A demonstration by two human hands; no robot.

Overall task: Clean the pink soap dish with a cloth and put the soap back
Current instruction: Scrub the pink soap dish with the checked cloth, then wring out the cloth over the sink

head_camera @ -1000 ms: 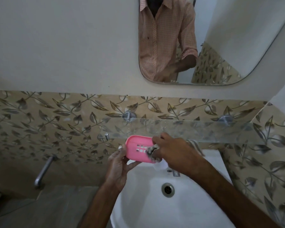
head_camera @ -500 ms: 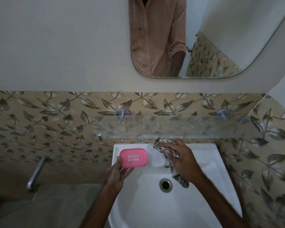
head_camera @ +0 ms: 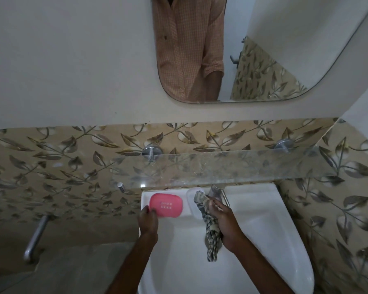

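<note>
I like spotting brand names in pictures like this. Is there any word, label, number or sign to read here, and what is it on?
None can be read.
Pink soap dish: two rows of small pale marks; they look like drain slots, not letters.
Checked cloth in the right hand: only a woven pattern.
Tap, basin, glass shelf, mirror: no print visible.

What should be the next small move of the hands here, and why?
Probably release the pink soap dish: it lies on the sink rim, the left hand at its edge. The right hand holds the cloth beside a whitish piece, perhaps soap.
</note>
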